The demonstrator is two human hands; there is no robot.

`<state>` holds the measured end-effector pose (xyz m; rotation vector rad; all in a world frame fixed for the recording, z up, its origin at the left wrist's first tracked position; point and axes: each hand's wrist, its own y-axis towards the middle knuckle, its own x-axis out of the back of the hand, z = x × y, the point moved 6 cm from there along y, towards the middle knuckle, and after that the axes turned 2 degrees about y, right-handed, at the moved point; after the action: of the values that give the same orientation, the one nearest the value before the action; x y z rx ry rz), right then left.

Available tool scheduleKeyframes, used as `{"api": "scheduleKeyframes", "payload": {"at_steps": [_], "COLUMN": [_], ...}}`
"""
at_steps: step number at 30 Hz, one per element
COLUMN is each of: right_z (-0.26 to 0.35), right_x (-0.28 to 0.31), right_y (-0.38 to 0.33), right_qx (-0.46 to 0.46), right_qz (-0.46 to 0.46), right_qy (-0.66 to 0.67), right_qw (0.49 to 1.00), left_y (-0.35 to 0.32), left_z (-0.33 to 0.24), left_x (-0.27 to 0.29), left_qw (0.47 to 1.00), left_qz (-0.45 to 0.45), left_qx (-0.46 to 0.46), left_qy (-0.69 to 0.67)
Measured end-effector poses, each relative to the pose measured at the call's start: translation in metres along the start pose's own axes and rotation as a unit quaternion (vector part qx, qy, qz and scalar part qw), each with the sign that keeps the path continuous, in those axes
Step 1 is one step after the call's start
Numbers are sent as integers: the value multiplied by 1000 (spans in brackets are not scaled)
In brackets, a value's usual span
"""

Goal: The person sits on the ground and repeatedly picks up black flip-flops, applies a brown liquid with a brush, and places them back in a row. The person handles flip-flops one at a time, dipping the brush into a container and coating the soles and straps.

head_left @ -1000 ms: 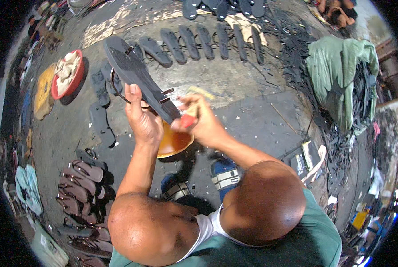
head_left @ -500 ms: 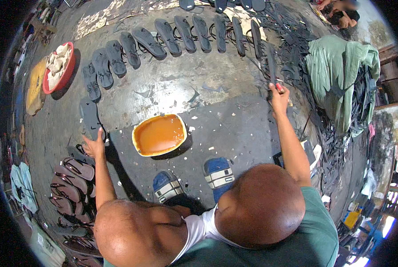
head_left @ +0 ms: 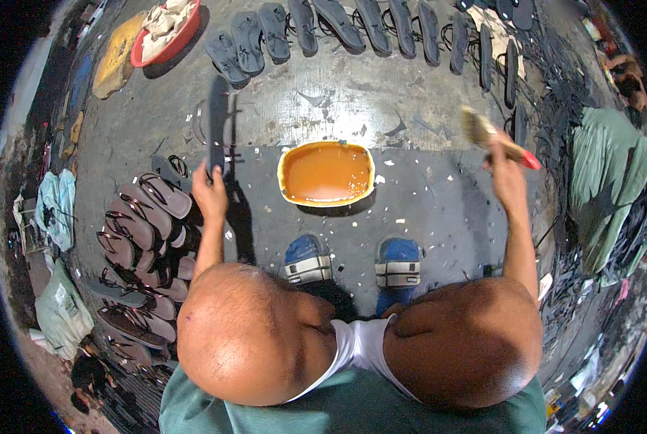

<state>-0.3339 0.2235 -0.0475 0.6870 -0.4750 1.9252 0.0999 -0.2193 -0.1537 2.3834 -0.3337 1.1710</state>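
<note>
My left hand [head_left: 209, 194] grips the lower end of a dark sandal sole [head_left: 217, 119], tipped up on edge, with thin strap ends sticking out from its right side. In my right hand [head_left: 508, 173] is a paintbrush [head_left: 484, 132], its pale bristles pointing up and left and its handle ending in red. The brush is slightly blurred and held above the floor. Between my hands a pale-rimmed basin [head_left: 284, 189] of orange-brown liquid stands on the floor, in front of my feet. It touches neither hand.
Several dark soles with straps [head_left: 370, 27] form an arc across the far floor. Finished-looking sandals [head_left: 132, 224] lie heaped by my left knee. A red tub [head_left: 170, 52] of pale pieces is at far left. Green cloth [head_left: 609, 192] and black scraps lie at right. Another person [head_left: 631, 83] is at far right.
My left hand has closed on the sole and tilted it up off the floor. My right hand has drawn the brush back from the row's right end. The view has shifted.
</note>
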Motion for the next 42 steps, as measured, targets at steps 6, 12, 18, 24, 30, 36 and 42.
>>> {"api": "scheduleKeyframes", "payload": {"at_steps": [6,12,18,24,30,36,42], "right_z": [110,105,107,99,85,98,180], "right_x": [-127,-191,-140,-128,-134,-97,-98], "right_y": [-50,-53,-60,-94,-107,-82,-58], "right_qx": [279,307,222,361,352,33,87], "right_qz": [150,183,197,195,262,276,118], "right_qy": [18,-59,21,-162,-208,293,426], "right_qw": [948,932,955,897,874,915,893], "left_y": [-58,-3,36,42,29,23,7], "left_z": [-30,-48,-57,-120,-183,-257,-306], "left_x": [-24,-62,-80,-48,-6,-7,5], "left_qw": [973,982,965,822,667,609,626], "left_qz": [144,147,246,172,197,204,175], "left_qx": [-52,-83,21,192,202,195,104], "left_qy": [171,82,-87,-508,-689,-741,-753]}}
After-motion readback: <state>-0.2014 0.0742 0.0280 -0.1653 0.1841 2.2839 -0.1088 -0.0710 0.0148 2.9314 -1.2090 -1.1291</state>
